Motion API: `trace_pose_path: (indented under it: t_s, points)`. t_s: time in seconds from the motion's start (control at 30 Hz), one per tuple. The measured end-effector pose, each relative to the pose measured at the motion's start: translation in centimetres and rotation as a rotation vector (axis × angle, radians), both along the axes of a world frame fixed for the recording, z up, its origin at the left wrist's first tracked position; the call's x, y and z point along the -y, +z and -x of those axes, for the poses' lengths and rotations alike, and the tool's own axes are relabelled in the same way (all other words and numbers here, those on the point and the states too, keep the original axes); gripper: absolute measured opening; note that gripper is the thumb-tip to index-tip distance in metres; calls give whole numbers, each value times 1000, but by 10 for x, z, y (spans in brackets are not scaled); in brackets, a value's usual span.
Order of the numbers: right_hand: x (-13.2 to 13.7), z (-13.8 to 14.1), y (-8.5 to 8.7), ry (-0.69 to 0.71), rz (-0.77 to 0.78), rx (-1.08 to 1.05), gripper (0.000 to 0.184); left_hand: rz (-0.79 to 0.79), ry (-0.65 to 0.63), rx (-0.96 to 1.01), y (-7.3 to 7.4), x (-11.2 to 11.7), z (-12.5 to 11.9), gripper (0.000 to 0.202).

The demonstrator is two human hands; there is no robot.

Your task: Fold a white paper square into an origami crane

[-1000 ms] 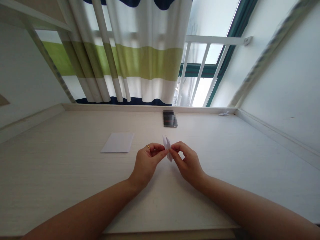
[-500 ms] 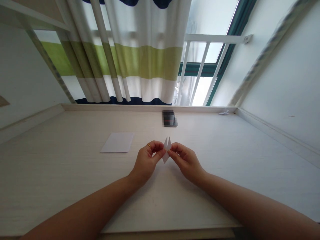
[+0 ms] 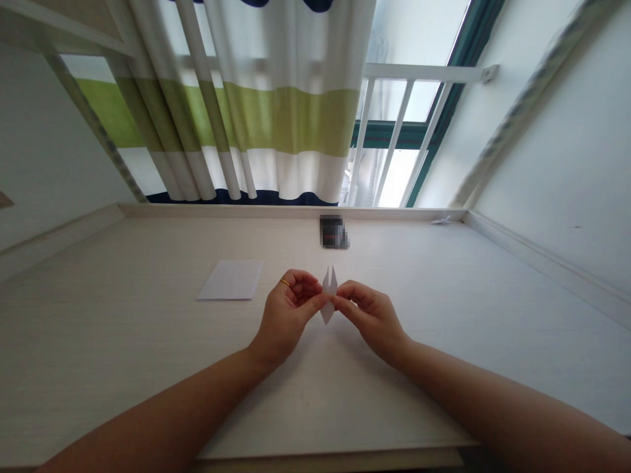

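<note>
A small piece of folded white paper [image 3: 327, 313] is held upright between my hands, above the middle of the table. It is a narrow diamond with two points standing apart at the top and one point at the bottom. My left hand [image 3: 290, 312], with a gold ring on one finger, pinches its left side with the thumb in front. From the right, my right hand [image 3: 369, 312] pinches the other side between thumb and fingers. The thumbs nearly meet across the paper's middle and cover part of it.
Left of my hands a stack or sheet of white paper [image 3: 231, 280] lies flat on the pale table [image 3: 148, 355]. A dark blurred-out item [image 3: 332, 232] sits near the back rim. In the far right corner lies a small white object [image 3: 442, 221]. Curtain and window are behind.
My left hand has shifted slightly left, its fingers lifting and loosening while the thumb stays on the folded paper. The right hand barely moves.
</note>
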State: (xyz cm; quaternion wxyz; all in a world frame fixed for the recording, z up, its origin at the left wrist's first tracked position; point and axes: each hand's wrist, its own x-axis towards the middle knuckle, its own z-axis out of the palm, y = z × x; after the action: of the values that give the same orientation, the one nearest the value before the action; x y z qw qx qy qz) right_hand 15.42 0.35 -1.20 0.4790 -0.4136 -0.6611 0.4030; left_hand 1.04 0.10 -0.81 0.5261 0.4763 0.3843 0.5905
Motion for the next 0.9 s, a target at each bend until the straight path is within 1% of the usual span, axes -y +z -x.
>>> trace_pose_path:
  t_s: [0.13,0.27,0.47,0.57,0.7,0.8,0.87,0.9]
  points:
    - [0,-1,0,10,52,-32,13,40,-35,70,0,-1,1,26]
    - [0,1,-1,31,143,-100,14,97,-58,110,0,-2,3,28]
    - [-2,3,0,71,314,-187,16,182,-106,111,1,-4,4,27]
    - [-3,4,3,66,366,-205,15,199,-137,87,0,-5,5,24]
    - [-3,4,6,61,398,-203,16,206,-175,43,-1,-7,6,18]
    - [-2,3,6,62,396,-199,14,222,-173,30,-2,-8,7,16]
    - [-2,2,5,88,374,-247,13,231,-159,23,-2,-8,7,14]
    - [-2,1,4,111,354,-282,16,234,-155,18,-2,-8,7,13]
